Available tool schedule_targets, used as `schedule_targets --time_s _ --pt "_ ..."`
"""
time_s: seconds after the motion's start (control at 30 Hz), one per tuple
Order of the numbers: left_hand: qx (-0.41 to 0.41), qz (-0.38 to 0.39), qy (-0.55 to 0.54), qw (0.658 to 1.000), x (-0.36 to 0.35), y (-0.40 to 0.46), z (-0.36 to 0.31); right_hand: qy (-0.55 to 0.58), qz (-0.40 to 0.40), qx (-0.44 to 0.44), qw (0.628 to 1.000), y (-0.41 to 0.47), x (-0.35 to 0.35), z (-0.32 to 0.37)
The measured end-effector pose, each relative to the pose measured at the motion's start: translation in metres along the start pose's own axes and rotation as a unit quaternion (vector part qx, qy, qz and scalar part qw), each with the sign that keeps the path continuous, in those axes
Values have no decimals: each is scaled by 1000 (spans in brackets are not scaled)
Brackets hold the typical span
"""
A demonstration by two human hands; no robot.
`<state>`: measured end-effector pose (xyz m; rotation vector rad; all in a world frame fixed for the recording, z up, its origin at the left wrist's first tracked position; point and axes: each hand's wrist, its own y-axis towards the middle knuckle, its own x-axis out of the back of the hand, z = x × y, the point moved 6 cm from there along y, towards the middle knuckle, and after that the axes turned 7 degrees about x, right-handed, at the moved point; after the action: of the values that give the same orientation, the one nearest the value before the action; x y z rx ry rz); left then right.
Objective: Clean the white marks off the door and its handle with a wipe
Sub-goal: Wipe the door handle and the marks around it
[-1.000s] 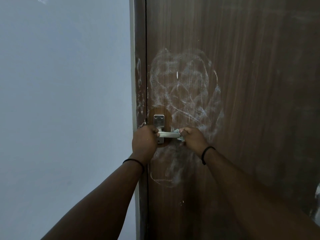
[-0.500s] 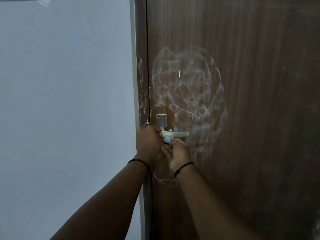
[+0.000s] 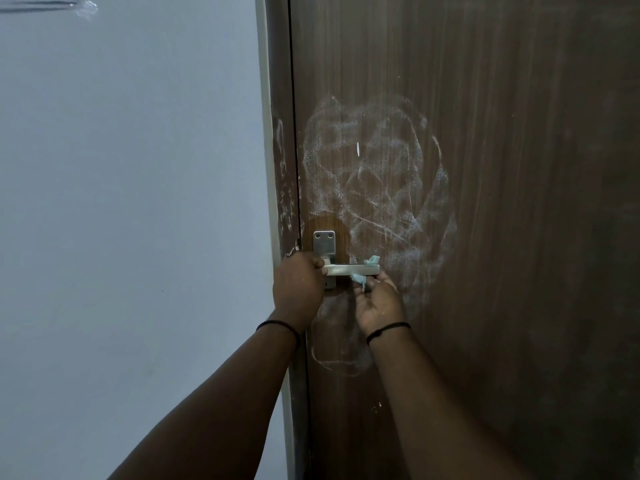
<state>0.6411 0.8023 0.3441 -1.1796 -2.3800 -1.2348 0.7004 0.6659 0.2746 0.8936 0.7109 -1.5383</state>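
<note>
Dark brown wood-grain door [image 3: 502, 168], shut against its brown frame, pale blue-grey wall [image 3: 131, 202] on the left. Brushed-metal lever handle [image 3: 351, 270] with a rectangular screw plate above it sits at the door's left edge. Left hand [image 3: 298, 285] has its fingers clenched round the inner end of the lever, next to the plate, bracing it. Right hand [image 3: 379, 303] comes up from below the lever's outer half, fingers curled and pinching a small crumpled pale blue-green wipe [image 3: 362, 277]; the wipe is wrapped against the lever, a bit showing above the bar and a bit below it. Both wrists carry a thin black band. Progress, as a judgement: early. The step in hand is the handle, and the bar looks mostly bare metal (can't tell about its underside, hidden by the wipe and fingers). A small oval of clean darker wood shows around the plate. What's left is nearly everything else: the big smeared white marks [image 3: 377, 174] swirled over the door above and right of the handle, a fainter patch and arc below it, and white streaks down the frame strip [image 3: 282, 188]. No brand, label or readable writing anywhere; the plate shows only two screws.
</note>
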Motion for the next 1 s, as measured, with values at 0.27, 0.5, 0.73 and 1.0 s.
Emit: schedule_targets --time_s 0.27,0.5,0.73,1.0 --pt "-6 -9 17 1000 -1 2 -2 -78 74 -18 994 0 0 -3" --pt "-2 0 7 1000 -1 0 0 -91 -20 98 991 5 16 20" --pt "6 -4 -1 1000 -4 -1 3 -187 -3 176 967 3 17 40" --pt "-6 7 -39 999 -6 1 8 -424 94 316 843 -10 -7 59"
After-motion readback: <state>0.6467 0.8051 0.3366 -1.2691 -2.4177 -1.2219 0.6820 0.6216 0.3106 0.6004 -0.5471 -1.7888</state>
